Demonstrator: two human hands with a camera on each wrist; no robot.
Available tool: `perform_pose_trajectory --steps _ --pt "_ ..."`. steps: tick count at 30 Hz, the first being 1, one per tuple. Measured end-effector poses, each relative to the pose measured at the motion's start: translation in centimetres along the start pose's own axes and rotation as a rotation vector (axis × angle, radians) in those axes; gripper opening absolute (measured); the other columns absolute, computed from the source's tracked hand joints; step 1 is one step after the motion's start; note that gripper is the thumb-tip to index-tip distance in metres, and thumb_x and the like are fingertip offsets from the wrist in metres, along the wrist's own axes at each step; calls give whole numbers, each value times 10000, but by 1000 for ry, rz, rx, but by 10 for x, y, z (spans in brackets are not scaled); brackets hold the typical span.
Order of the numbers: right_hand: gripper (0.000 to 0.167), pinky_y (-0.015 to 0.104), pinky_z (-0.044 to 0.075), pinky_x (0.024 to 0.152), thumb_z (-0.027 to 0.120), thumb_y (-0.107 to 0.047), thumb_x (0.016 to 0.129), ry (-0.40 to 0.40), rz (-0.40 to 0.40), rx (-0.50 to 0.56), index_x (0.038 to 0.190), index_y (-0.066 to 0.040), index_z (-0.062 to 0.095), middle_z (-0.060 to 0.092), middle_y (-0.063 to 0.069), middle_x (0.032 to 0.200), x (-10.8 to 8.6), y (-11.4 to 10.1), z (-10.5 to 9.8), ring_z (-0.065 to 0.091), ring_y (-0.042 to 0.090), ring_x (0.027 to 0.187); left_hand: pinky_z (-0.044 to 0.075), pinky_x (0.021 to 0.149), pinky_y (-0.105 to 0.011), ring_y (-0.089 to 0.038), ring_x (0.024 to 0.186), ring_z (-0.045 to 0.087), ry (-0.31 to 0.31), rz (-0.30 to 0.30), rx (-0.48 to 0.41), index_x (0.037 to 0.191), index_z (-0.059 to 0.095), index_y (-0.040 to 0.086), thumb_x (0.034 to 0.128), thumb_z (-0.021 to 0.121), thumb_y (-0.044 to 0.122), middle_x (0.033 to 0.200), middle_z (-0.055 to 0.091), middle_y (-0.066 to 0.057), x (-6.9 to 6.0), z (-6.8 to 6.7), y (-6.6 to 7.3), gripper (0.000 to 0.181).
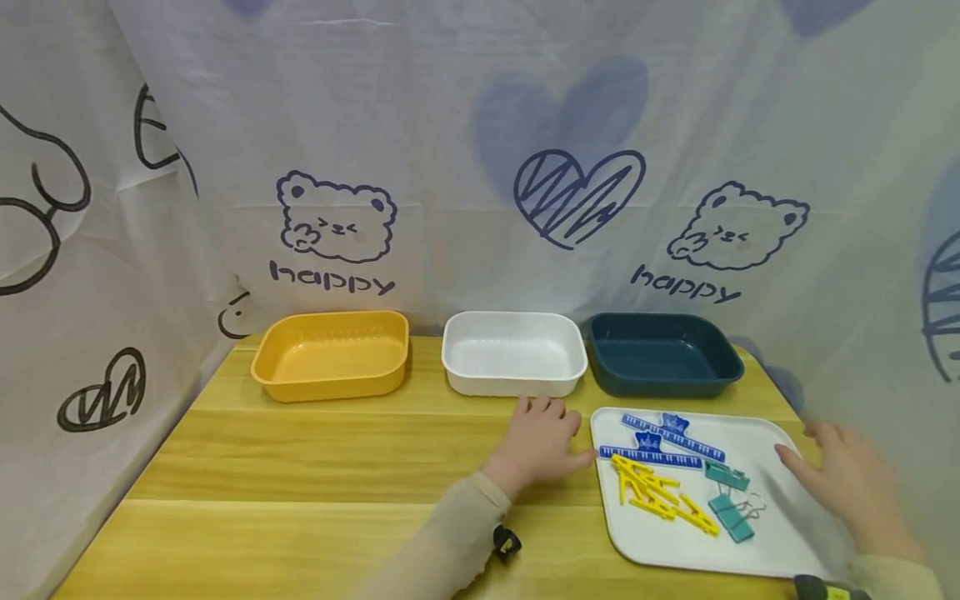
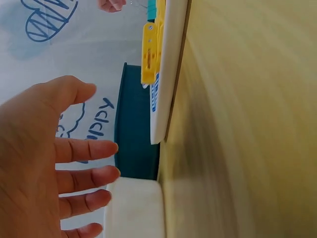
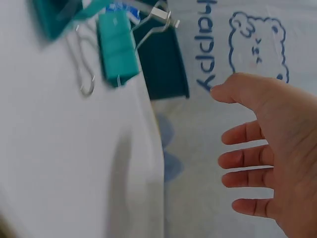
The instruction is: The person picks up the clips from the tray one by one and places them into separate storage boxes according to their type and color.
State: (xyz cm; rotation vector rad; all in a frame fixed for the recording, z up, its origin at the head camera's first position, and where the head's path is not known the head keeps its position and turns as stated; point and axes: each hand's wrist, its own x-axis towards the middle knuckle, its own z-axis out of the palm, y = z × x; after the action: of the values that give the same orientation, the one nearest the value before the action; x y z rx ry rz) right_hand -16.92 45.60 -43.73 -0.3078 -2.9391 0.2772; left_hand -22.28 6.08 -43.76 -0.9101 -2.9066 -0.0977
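Note:
A white tray (image 1: 652,542) holds two blue clips (image 1: 652,457) patterned like piano keys, several yellow clips (image 1: 645,492) and two teal binder clips (image 1: 731,517). Just left of the tray is the left hand (image 1: 536,446), fingers spread and holding nothing; the left wrist view shows this hand (image 2: 64,158) with fingers apart. Over the tray's right side, the right hand (image 1: 858,483) is slightly blurred and empty. In the right wrist view its fingers (image 3: 247,158) are apart, with a teal binder clip (image 3: 118,49) across from them on the tray.
Along the table's back edge stand a yellow bin (image 1: 330,389), a white bin (image 1: 513,386) and a dark blue bin (image 1: 667,387). A white curtain (image 1: 465,167) with printed hearts and bears hangs behind. The wooden table (image 1: 300,475) extends left of the tray.

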Motion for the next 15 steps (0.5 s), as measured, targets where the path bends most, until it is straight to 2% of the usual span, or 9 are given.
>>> perform_pose_trajectory --steps 5,8,11,15 --pt "582 528 439 681 685 -367 843 -92 7 -9 1073 136 503 526 333 942 2 14 2 486 430 826 374 884 -390 -188 1053 489 -67 -15 10 1275 586 244 894 442 695 1172 605 2 5 8 9 607" --pt "562 482 454 650 699 -351 822 -155 0 -10 1043 130 510 539 280 875 3 22 5 508 371 774 372 938 -404 -193 1117 483 -115 -18 -14 1357 543 242 891 448 694 1231 591 -1 5 11 14 657" --pt "587 478 467 662 715 -356 797 -228 19 -9 1049 131 508 540 255 864 2 27 7 513 346 769 373 1003 -425 -200 1186 476 -153 -19 -21 1389 516 250 886 450 701 1289 576 1 6 12 19 679" --pt "599 519 477 720 743 -329 765 -296 75 -27 1061 136 509 538 279 911 3 31 12 515 376 819 346 1099 -464 -213 1280 453 -180 -35 -18 1409 500 265 877 460 711 1379 549 0 8 17 24 696"
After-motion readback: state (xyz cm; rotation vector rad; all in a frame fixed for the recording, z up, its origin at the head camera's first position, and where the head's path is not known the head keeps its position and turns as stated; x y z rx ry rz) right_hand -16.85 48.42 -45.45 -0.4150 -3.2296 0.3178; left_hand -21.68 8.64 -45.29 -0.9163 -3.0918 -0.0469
